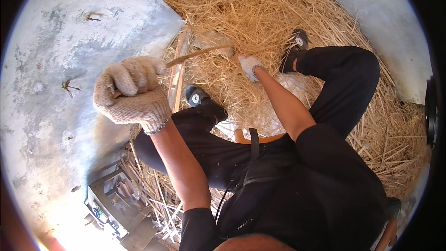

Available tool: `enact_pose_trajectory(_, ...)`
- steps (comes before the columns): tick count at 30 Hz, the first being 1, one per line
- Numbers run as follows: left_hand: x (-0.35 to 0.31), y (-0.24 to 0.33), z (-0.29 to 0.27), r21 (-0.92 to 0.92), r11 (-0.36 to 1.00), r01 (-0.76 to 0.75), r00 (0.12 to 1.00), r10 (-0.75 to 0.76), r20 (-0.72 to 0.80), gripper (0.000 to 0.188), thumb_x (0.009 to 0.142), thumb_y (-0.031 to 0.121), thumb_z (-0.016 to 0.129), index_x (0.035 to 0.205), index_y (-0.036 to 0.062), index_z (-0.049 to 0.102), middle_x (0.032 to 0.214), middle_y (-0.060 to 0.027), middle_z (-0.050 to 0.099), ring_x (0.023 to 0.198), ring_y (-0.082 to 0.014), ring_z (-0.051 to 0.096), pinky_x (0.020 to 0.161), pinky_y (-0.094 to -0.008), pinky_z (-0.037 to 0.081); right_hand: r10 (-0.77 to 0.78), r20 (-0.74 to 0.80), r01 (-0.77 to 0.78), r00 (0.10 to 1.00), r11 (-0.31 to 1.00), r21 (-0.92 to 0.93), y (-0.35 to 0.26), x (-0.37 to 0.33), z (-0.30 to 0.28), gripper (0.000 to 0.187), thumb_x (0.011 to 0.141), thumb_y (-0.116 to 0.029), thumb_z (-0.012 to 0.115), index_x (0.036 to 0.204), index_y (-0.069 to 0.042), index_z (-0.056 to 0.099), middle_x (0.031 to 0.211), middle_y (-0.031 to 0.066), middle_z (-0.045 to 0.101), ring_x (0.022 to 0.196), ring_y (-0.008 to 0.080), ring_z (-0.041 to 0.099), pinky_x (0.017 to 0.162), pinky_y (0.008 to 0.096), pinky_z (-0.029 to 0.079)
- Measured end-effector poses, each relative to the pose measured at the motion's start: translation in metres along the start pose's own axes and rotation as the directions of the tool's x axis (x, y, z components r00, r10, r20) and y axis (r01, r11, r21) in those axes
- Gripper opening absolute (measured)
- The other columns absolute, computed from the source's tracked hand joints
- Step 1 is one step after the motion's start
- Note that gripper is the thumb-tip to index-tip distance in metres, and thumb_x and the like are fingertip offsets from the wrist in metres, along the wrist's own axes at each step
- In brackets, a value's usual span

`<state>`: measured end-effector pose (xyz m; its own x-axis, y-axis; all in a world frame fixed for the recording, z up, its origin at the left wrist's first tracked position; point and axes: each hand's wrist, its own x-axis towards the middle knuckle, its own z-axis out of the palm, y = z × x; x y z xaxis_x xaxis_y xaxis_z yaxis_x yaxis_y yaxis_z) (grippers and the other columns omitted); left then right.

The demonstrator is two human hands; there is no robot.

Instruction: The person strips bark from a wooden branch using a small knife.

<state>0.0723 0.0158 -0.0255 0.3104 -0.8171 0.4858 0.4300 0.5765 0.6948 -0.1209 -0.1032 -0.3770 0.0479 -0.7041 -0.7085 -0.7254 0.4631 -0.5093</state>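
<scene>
My left hand [132,90], in a thick beige knitted glove, is raised at the left in front of the whitewashed wall. Its fingers are wrapped round a thin brown strip [200,55] that looks like split bamboo or wood. The strip sticks out to the right, over the straw. Lower down, my right hand [251,68], in a pale glove, is closed close to the straw pile [260,16]. A small orange-red bit shows at its fingers, too small to name. The far end of the strip comes near this hand; I cannot tell whether they touch.
The whitewashed wall [55,60] rises at the left, and another pale wall [381,23] bounds the right. Long wooden slats [177,72] lean by the left wall's corner. My sandalled feet rest among the straw. A shelf-like box [109,209] stands at lower left.
</scene>
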Motion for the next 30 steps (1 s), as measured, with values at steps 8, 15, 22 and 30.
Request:
enact_pose_trajectory(8, -0.001, 0.007, -0.008, 0.013, 0.999, 0.031, 0.998, -0.031, 0.06, 0.038, 0.087, 0.03, 0.045, 0.054, 0.0128, 0.038, 0.048, -0.0035, 0.032, 0.04, -0.0187, 0.028, 0.044, -0.0403, 0.04, -0.666, -0.189, 0.69, 0.721, 0.716, 0.107, -0.069, -0.196, -0.021, 0.052, 0.105, -0.044, 0.04, 0.105, 0.002, 0.062, 0.082, 0.0272, 0.066, 0.08, 0.0452, 0.066, 0.067, 0.05, 0.052)
enact_pose_trajectory(15, -0.016, -0.004, 0.011, 0.005, 1.0, -0.014, 0.999, 0.014, -0.041, 0.035, 0.087, 0.026, 0.044, 0.055, 0.0112, 0.04, 0.049, -0.0044, 0.031, 0.041, -0.0195, 0.029, 0.043, -0.0409, 0.041, -0.552, -0.291, 0.523, 0.781, 0.834, -0.178, -0.024, -0.094, -0.006, 0.065, 0.103, -0.055, 0.034, 0.101, 0.003, 0.064, 0.083, 0.0296, 0.065, 0.076, 0.0467, 0.065, 0.063, 0.0494, 0.049)
enact_pose_trajectory(22, -0.014, 0.005, 0.008, 0.086, 0.996, -0.028, 0.99, 0.039, -0.132, 0.036, 0.086, 0.027, 0.045, 0.055, 0.0108, 0.039, 0.048, -0.0042, 0.03, 0.04, -0.0177, 0.026, 0.041, -0.0389, 0.037, -0.703, -0.352, 0.743, 0.618, 0.669, -0.034, -0.056, -0.169, -0.003, 0.076, 0.102, -0.065, 0.029, 0.1, 0.001, 0.066, 0.062, 0.0184, 0.06, 0.057, 0.0299, 0.06, 0.055, 0.0457, 0.047)
enact_pose_trajectory(30, -0.017, -0.003, 0.019, 0.102, 0.994, 0.04, 0.999, -0.04, -0.008, 0.038, 0.09, 0.033, 0.048, 0.057, 0.0139, 0.039, 0.05, -0.0023, 0.032, 0.044, -0.0184, 0.027, 0.045, -0.0375, 0.034, -0.504, -0.207, 0.446, 0.839, 0.853, -0.271, -0.031, -0.054, -0.005, 0.065, 0.103, -0.055, 0.031, 0.112, -0.004, 0.069, 0.092, 0.0299, 0.069, 0.092, 0.0458, 0.068, 0.077, 0.0524, 0.054)
